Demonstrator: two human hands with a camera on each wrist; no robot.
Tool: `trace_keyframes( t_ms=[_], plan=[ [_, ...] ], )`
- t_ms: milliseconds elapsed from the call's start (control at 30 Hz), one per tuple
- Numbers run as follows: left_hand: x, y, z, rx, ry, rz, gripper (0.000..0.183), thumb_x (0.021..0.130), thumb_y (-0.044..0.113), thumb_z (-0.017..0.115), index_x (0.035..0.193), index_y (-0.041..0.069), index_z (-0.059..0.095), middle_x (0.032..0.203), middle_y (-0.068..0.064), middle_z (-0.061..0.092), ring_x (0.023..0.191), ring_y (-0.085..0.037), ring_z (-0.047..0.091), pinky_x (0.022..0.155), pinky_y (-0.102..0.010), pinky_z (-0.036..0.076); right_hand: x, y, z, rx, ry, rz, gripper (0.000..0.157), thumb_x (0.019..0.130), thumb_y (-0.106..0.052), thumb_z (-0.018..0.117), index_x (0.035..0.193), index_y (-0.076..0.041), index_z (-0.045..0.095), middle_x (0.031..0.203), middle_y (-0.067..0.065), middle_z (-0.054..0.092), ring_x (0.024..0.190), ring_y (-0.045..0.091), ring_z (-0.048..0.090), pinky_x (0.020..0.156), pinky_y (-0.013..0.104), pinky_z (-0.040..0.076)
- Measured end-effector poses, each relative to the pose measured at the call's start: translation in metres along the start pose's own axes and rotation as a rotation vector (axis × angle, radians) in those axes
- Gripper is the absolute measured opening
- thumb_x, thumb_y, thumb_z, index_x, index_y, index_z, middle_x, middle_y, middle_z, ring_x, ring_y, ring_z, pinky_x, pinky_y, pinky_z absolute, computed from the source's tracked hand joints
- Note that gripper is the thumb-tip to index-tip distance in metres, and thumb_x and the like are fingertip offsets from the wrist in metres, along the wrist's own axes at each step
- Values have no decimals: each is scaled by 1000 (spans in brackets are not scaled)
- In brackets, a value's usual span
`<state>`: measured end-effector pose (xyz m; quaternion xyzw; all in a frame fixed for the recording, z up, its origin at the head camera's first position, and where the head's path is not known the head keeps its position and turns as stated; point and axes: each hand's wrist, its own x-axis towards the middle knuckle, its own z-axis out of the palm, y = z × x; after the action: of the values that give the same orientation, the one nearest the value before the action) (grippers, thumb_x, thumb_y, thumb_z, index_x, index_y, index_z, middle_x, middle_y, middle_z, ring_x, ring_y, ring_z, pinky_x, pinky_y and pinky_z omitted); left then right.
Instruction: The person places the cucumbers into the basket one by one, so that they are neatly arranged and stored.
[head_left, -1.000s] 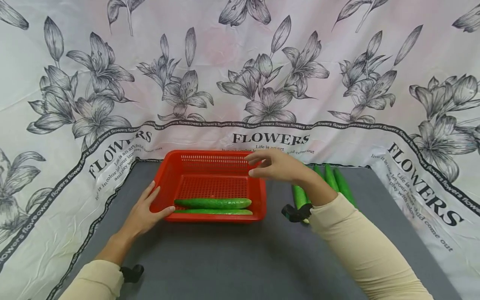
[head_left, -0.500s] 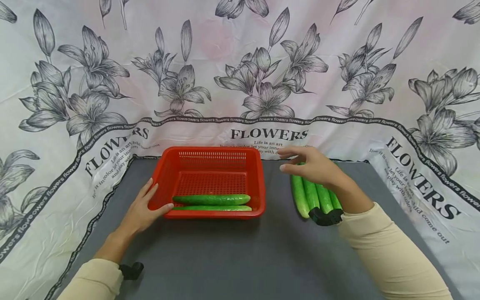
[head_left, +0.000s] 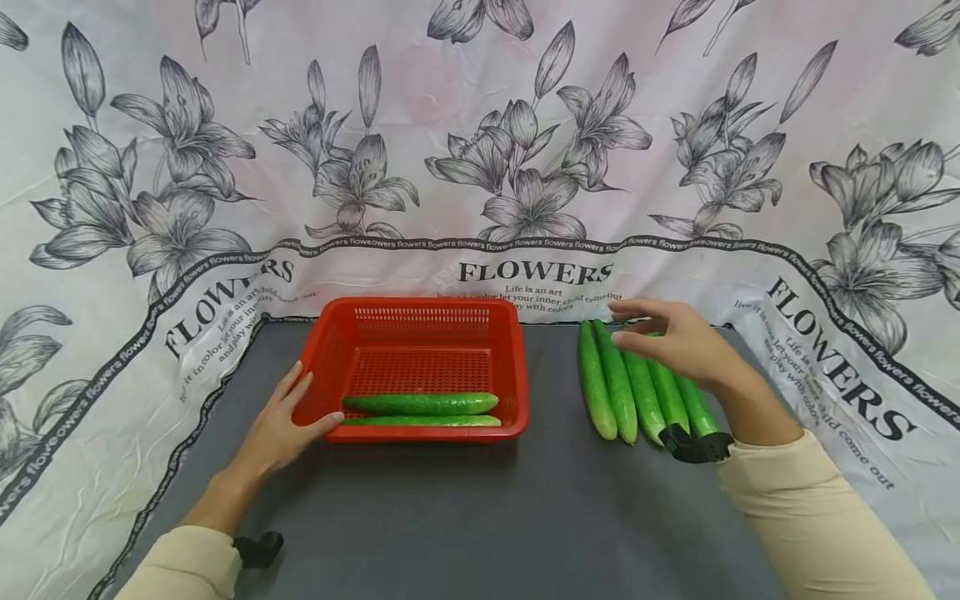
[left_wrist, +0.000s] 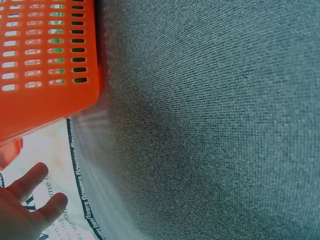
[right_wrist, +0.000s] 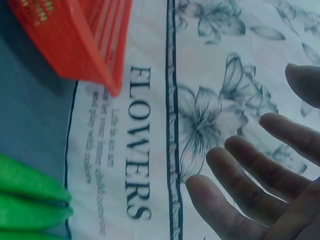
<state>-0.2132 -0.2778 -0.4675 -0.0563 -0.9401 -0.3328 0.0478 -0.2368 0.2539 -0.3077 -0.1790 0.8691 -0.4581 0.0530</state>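
Two cucumbers (head_left: 422, 404) lie side by side along the near wall inside a red plastic basket (head_left: 420, 432). My left hand (head_left: 279, 429) is at the basket's left near corner, fingers spread along its side and thumb at the near rim. Several more cucumbers (head_left: 597, 383) lie in a row on the table, right of the basket. Over their far ends hovers my right hand (head_left: 675, 340), its fingers loosely bent and nothing in them. In the right wrist view, the right hand's fingers (right_wrist: 240, 175) are apart, with the cucumber tips (right_wrist: 35, 200) at the lower left.
A grey cloth covers the table (head_left: 420, 517). Behind and at both sides hangs a white curtain (head_left: 450, 192) printed with flowers and lettering. Black bands with small cameras (head_left: 696, 446) sit on the wrists.
My right hand has moved right, from above the basket's right side to above the cucumber row, uncovering more of it. The left hand has stayed at the basket.
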Motion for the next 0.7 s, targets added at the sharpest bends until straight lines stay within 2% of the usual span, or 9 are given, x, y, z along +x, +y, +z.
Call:
trace_keyframes(
  t_ms=[167, 333, 500, 700],
  plan=[
    [-2, 0, -1, 4, -3, 0, 94, 84, 54, 67, 151, 1, 27, 159, -11, 12, 134, -43, 24, 98, -65, 30, -9, 17, -7, -1, 27, 39, 52, 96, -23, 63, 142, -3, 46, 139, 15, 49, 113, 30, 56, 80, 33, 53],
    [-1, 0, -1, 12, -3, 5, 94, 84, 54, 67, 151, 1, 27, 159, -12, 12, 134, -43, 25, 98, -65, 30, -15, 36, -13, -30, 91, 48, 52, 96, -26, 63, 140, -3, 48, 135, 18, 52, 104, 15, 59, 75, 32, 54],
    [0, 1, -1, 5, -17, -5, 95, 84, 55, 66, 152, 2, 25, 159, -11, 11, 134, -43, 24, 97, -65, 32, -19, 54, -20, -21, 122, 56, 55, 96, -27, 62, 142, -1, 45, 136, 20, 49, 101, 3, 56, 78, 30, 53],
    [1, 2, -1, 6, -11, -3, 95, 84, 55, 66, 152, 2, 26, 159, -11, 11, 134, -43, 24, 98, -66, 30, -21, 71, -27, -23, 133, 80, 57, 97, -31, 61, 142, -1, 44, 137, 20, 48, 103, 3, 55, 81, 27, 52]
  ],
)
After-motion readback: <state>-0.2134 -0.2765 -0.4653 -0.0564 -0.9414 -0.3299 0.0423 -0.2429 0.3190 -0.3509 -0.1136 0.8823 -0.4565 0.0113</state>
